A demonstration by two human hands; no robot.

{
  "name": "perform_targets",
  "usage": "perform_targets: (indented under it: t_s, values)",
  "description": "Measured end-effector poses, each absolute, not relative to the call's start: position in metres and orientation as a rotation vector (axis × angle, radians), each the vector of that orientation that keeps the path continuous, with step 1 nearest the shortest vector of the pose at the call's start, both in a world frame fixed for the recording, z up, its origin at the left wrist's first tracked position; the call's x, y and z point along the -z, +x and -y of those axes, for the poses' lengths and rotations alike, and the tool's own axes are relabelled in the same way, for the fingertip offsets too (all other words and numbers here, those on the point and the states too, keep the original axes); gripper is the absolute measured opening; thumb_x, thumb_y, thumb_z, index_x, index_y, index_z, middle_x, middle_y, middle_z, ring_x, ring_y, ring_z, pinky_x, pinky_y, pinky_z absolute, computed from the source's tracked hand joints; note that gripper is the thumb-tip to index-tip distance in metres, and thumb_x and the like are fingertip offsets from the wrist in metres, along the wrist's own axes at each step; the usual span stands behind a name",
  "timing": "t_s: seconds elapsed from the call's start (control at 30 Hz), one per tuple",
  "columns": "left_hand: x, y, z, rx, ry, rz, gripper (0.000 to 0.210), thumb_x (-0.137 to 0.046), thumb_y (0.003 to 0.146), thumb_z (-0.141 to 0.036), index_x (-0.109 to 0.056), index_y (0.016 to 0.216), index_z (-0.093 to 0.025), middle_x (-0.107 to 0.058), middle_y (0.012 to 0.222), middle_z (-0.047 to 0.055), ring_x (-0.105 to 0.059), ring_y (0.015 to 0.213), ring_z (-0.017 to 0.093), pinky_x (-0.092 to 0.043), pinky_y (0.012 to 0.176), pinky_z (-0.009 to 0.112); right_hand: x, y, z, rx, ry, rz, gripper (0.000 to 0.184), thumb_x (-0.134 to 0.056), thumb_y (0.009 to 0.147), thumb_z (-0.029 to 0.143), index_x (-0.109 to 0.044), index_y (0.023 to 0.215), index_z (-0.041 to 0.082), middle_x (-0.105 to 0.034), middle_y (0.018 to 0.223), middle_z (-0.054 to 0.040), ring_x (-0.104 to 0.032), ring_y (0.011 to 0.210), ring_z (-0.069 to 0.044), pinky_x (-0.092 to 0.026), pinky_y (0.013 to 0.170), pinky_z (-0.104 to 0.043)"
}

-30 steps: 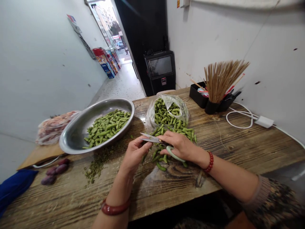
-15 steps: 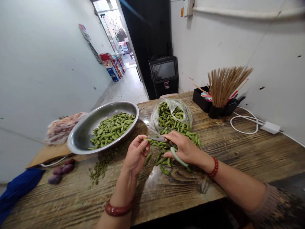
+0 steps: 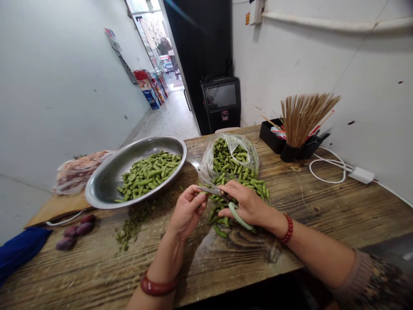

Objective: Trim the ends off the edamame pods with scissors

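Note:
My right hand (image 3: 247, 204) grips scissors (image 3: 237, 213) with pale green handles, their blades pointing left. At the blade tips, my left hand (image 3: 189, 211) pinches a green edamame pod, mostly hidden by the fingers. Loose edamame pods (image 3: 221, 231) lie on the table under and beyond my hands. Behind them a clear plastic bag (image 3: 253, 157) lies open, full of more pods. To the left of my left hand, a wide steel basin (image 3: 103, 181) holds a heap of pods. Small green trimmings (image 3: 130, 228) are scattered on the wood beside the basin.
At the left are a bag of raw meat (image 3: 77, 172) on a wooden board (image 3: 41, 211), several purple round items (image 3: 75, 231) and a blue cloth (image 3: 24, 249). Bamboo skewers (image 3: 303, 122) stand in a black holder at the back right, near a white adapter (image 3: 361, 175) with its cable.
The view has shifted slightly, so the table things sit a little further left. My hands stay close together, and the scissor blades have moved slightly at the left fingertips.

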State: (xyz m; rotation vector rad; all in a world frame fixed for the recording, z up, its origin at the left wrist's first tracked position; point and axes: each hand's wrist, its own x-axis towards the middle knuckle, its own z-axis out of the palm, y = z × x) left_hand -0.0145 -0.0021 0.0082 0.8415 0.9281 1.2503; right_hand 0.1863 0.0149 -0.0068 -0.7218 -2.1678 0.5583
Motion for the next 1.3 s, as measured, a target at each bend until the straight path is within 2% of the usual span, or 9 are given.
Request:
perform_targets:
  t_s: [0.23,0.47,0.6,0.77,0.87,1.0,1.17,1.3]
  values:
    - [-0.011,-0.015,0.001,-1.278,0.814,-0.937,0.021,-0.076,0.069,-0.022,-0.059,0.079,-0.015,-0.058,0.070,-0.002,-0.046,0.052,0.003,-0.036,0.046,0.012,0.008,0.187,-0.016,-0.585,-0.742,2.188,0.050,-0.069,0.082,0.031,-0.050,0.127,0.020,-0.057,0.097,-0.0068,-0.056,0.085,-0.019,-0.048,0.077,-0.031]
    - [-0.020,-0.030,-0.004,-1.379,0.749,-0.894,0.019,-0.070,0.071,-0.019,-0.057,0.084,-0.017,-0.066,0.085,0.004,-0.058,0.066,0.010,-0.043,0.053,0.017,0.008,0.189,-0.018,-0.536,-0.797,2.114,0.044,-0.067,0.083,0.033,-0.054,0.121,0.016,-0.058,0.095,-0.0076,-0.057,0.084,-0.019,-0.048,0.076,-0.031]
    - [-0.019,-0.041,-0.007,-1.408,0.710,-0.896,0.017,-0.067,0.071,-0.020,-0.059,0.085,-0.017,-0.056,0.067,-0.002,-0.052,0.056,0.008,-0.039,0.049,0.017,0.009,0.192,-0.019,-0.506,-0.808,2.102,0.044,-0.065,0.084,0.035,-0.054,0.121,0.016,-0.057,0.094,-0.0079,-0.056,0.081,-0.019,-0.048,0.073,-0.032]
    - [-0.011,-0.040,-0.010,-1.261,0.991,-1.183,0.016,-0.067,0.073,-0.029,-0.062,0.080,-0.015,-0.040,0.053,-0.007,-0.032,0.041,0.005,-0.019,0.039,0.018,0.009,0.193,-0.018,-0.520,-0.778,2.129,0.044,-0.065,0.084,0.034,-0.053,0.123,0.018,-0.058,0.095,-0.0074,-0.056,0.081,-0.019,-0.049,0.074,-0.032]
    - [-0.009,-0.042,-0.010,-1.141,1.299,-1.460,0.019,-0.067,0.073,-0.033,-0.066,0.076,-0.015,-0.045,0.051,-0.005,-0.035,0.046,0.008,-0.024,0.044,0.020,0.008,0.193,-0.018,-0.533,-0.777,2.136,0.044,-0.066,0.083,0.032,-0.053,0.123,0.018,-0.059,0.098,-0.0084,-0.057,0.085,-0.020,-0.049,0.075,-0.032]
    - [-0.006,-0.058,-0.002,-0.881,1.703,-1.726,0.017,-0.064,0.073,-0.032,-0.065,0.067,-0.016,-0.058,0.061,-0.001,-0.048,0.058,0.013,-0.035,0.057,0.024,0.006,0.193,-0.015,-0.524,-0.780,2.147,0.045,-0.066,0.083,0.032,-0.052,0.124,0.018,-0.059,0.098,-0.0082,-0.057,0.086,-0.020,-0.049,0.076,-0.032]
    - [0.006,-0.068,0.020,-0.575,1.858,-1.984,0.015,-0.063,0.072,-0.033,-0.065,0.067,-0.019,-0.061,0.060,0.001,-0.051,0.058,0.017,-0.033,0.057,0.026,0.005,0.192,-0.010,-0.536,-0.731,2.172,0.045,-0.065,0.084,0.032,-0.052,0.125,0.019,-0.058,0.100,-0.0090,-0.058,0.083,-0.020,-0.049,0.075,-0.033]
    - [0.018,-0.059,0.030,-0.616,1.835,-1.978,0.012,-0.062,0.073,-0.029,-0.064,0.066,-0.019,-0.063,0.065,0.004,-0.052,0.062,0.018,-0.032,0.059,0.026,0.007,0.191,-0.008,-0.515,-0.740,2.207,0.045,-0.064,0.084,0.033,-0.052,0.125,0.019,-0.058,0.099,-0.0089,-0.058,0.083,-0.020,-0.049,0.075,-0.033]
